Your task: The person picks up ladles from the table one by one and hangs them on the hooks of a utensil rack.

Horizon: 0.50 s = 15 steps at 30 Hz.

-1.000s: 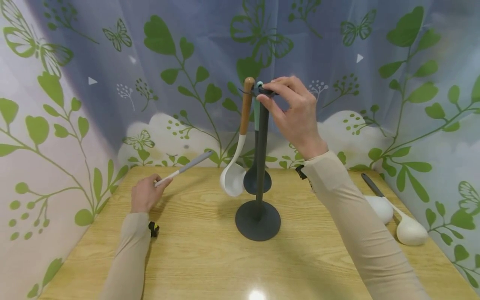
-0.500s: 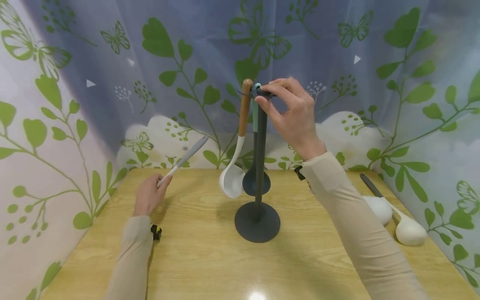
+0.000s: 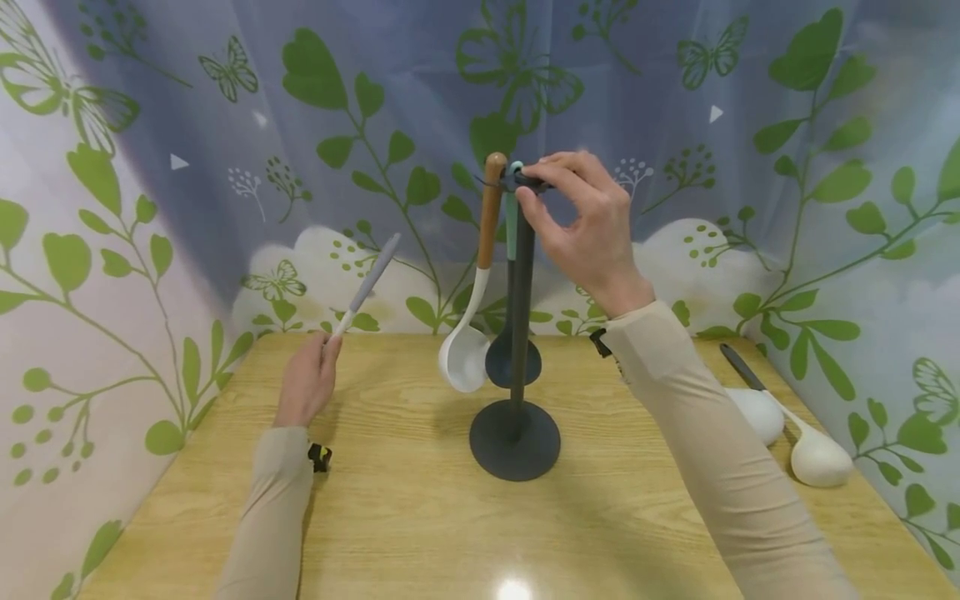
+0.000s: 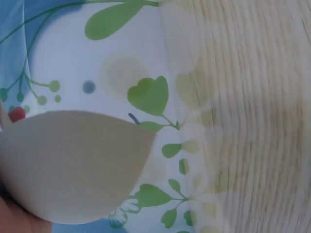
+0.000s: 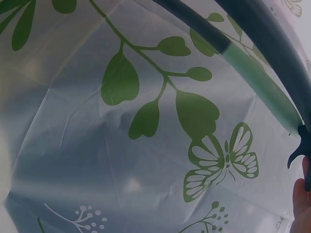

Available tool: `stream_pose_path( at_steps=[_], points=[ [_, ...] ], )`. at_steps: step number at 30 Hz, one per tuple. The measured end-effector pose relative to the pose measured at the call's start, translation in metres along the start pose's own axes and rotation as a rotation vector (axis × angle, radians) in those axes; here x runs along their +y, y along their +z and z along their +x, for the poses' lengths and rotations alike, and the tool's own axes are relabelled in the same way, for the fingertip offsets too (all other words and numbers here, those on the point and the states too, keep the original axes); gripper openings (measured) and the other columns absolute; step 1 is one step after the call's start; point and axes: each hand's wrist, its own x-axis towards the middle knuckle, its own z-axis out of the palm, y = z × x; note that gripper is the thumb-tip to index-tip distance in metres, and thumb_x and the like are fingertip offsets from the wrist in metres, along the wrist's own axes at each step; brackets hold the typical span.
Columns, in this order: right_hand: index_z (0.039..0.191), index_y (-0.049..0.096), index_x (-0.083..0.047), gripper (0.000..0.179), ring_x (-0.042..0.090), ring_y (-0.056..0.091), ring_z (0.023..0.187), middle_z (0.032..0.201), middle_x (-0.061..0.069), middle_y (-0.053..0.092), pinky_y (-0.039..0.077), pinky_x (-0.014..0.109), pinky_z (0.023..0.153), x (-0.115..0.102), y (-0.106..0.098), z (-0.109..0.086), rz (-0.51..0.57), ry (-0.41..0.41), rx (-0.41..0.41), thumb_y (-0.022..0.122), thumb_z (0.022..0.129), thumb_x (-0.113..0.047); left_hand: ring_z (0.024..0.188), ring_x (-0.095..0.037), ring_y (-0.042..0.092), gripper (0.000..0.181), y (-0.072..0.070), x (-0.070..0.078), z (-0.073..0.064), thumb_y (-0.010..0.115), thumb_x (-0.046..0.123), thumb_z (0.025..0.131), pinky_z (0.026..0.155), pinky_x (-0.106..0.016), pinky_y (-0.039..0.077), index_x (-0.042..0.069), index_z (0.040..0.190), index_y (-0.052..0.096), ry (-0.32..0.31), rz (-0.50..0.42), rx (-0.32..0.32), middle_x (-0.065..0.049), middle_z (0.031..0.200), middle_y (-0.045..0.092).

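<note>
My left hand (image 3: pixel 306 383) grips the white neck of a ladle (image 3: pixel 372 279), its grey handle tilted up and away to the right. The hand hides the ladle's head in the head view; the pale bowl (image 4: pixel 80 167) fills the lower left of the left wrist view. At the top of a dark utensil stand (image 3: pixel 515 446), the fingers and thumb of my right hand (image 3: pixel 588 225) pinch the hook ring. From its hooks hang a white ladle with a wooden handle (image 3: pixel 490 221) and a dark ladle with a mint handle (image 5: pixel 262 87).
On the table's right side lie a cream ladle (image 3: pixel 821 458) with a dark handle and a white rounded utensil head (image 3: pixel 759 415), partly behind my right sleeve. A leaf-patterned curtain (image 3: pixel 420 50) encloses the wooden table (image 3: pixel 390 517) at the back and sides.
My left hand has turned and shifted slightly right, swinging the ladle's handle from a low slant to a steeper upward tilt. The right hand and stand stay put.
</note>
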Motion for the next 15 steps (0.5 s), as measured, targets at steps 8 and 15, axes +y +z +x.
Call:
stream_pose_path(
  at_steps=[8,15],
  points=[
    [0.104,0.075,-0.002,0.017,0.026,0.063,0.096,0.101,0.014,0.067,0.053,0.036,0.083,0.000,0.001,0.000,-0.009,0.003,0.003,0.069,0.092,-0.013,0.060,-0.022,0.040,0.028,0.006,0.010,0.002,0.048,0.024,0.105,0.056,-0.034,0.031,0.002,0.093,0.059,0.165,0.040,0.195,-0.010,0.071,0.050],
    [0.103,0.075,-0.001,0.018,0.027,0.063,0.096,0.100,0.015,0.066,0.052,0.036,0.083,-0.001,0.002,-0.001,-0.016,-0.010,0.017,0.070,0.092,-0.013,0.060,-0.020,0.038,0.019,0.010,0.025,0.004,0.053,0.016,0.102,0.056,-0.032,0.031,0.001,0.092,0.060,0.238,-0.001,0.269,-0.011,0.070,0.050]
  ],
)
